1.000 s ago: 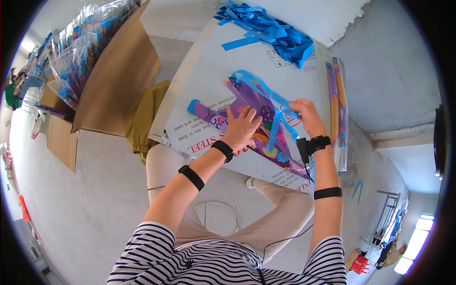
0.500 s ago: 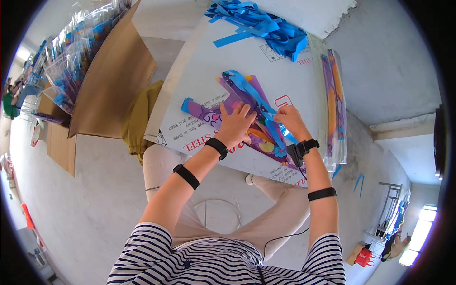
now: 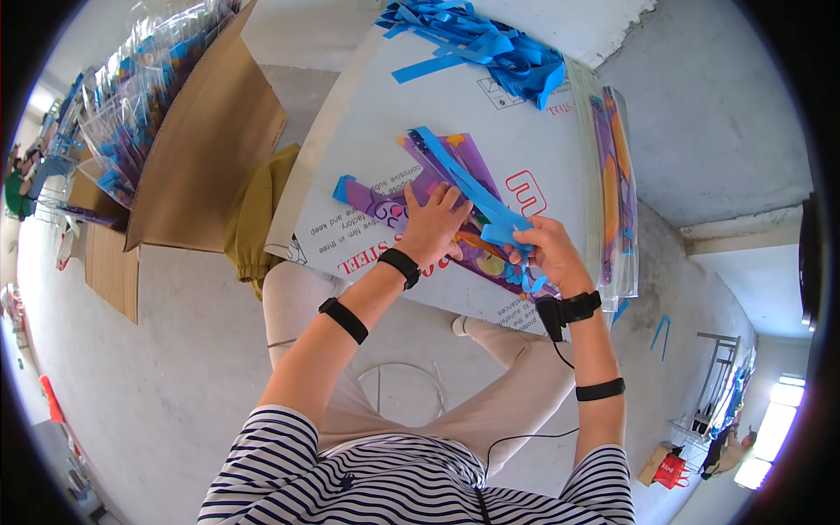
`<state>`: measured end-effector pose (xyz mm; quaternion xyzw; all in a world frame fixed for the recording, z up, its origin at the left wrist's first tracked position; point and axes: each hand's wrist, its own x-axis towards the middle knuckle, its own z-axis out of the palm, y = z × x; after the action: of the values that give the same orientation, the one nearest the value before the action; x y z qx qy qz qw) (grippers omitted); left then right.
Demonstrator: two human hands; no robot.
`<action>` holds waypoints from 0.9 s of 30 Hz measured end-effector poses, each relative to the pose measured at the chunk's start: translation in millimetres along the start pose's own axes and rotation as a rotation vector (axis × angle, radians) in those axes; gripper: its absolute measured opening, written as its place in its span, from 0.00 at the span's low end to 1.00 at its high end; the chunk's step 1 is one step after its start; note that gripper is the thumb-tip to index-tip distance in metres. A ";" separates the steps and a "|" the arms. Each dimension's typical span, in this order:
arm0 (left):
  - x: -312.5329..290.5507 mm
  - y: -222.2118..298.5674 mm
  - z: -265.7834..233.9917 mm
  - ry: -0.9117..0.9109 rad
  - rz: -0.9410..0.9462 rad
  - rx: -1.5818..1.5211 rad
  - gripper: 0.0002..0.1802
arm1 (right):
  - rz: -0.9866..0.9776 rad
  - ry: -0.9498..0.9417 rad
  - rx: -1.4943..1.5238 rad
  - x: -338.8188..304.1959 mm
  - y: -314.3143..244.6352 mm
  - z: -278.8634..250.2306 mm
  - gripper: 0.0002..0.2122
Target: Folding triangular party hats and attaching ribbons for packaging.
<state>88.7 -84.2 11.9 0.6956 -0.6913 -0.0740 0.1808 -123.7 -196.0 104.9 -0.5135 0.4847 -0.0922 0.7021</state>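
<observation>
A folded purple printed piece, like thin cloth or film with orange and yellow patterns, lies on the white board. My left hand rests on its middle with the fingers spread, pressing it flat. From the far end of the piece a blue ribbon runs toward me, and my right hand pinches it between thumb and fingers. Some of the ribbon hangs in a curl below that hand. Under my left palm the purple piece is hidden.
A heap of blue ribbons lies at the board's far edge. Purple-and-orange pieces in clear bags line its right side. On the left stand a cardboard box with bagged items behind its flap, and an olive cloth.
My right hand has come toward me and slightly right, drawing the blue ribbon straighter. My left hand stays in place on the purple piece.
</observation>
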 end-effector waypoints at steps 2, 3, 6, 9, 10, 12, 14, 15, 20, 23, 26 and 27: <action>-0.2 0.3 -0.8 0.010 0.002 -0.002 0.55 | -0.048 0.000 0.000 -7.2 -4.1 -3.2 0.10; -0.6 -1.2 -0.6 0.000 0.000 0.001 0.55 | -0.046 0.000 0.001 -9.7 -5.9 -2.8 0.10; -1.5 -0.2 -0.7 -0.030 -0.011 0.003 0.55 | -0.051 -0.038 -0.026 -16.2 -4.4 -4.3 0.09; -0.1 0.9 -2.5 -0.046 -0.022 0.010 0.54 | -0.043 -0.014 -0.203 -27.3 9.0 -7.5 0.08; -0.4 0.6 -2.2 -0.043 -0.027 0.016 0.53 | -0.016 0.007 -0.172 -32.9 10.3 -4.6 0.08; -1.0 0.9 -2.8 -0.048 -0.029 0.023 0.52 | 0.014 0.032 -0.141 -38.0 19.4 -5.6 0.09; 0.2 1.3 -3.0 -0.050 -0.027 0.034 0.50 | 0.021 0.025 -0.188 -26.5 44.7 -13.9 0.08; -0.6 0.2 -1.8 -0.058 -0.029 0.035 0.50 | 0.021 0.024 -0.187 -19.2 57.9 -15.9 0.08; 0.5 1.3 -1.0 -0.067 -0.048 0.026 0.53 | 0.027 0.160 -0.402 -0.2 86.4 -15.8 0.11; -0.4 0.8 -0.3 -0.083 -0.082 -0.001 0.56 | 0.002 0.196 -0.480 1.1 77.3 -7.9 0.11; -0.7 0.9 0.1 -0.073 -0.092 -0.016 0.59 | 0.039 0.234 -0.508 0.4 66.8 3.2 0.10; 0.3 1.5 -1.2 -0.101 -0.093 -0.032 0.62 | 0.040 0.237 -0.508 -0.4 64.5 3.1 0.10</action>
<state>87.7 -84.3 13.5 0.7194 -0.6652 -0.1285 0.1531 -145.3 -164.4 52.9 -0.6489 0.5810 -0.0132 0.4911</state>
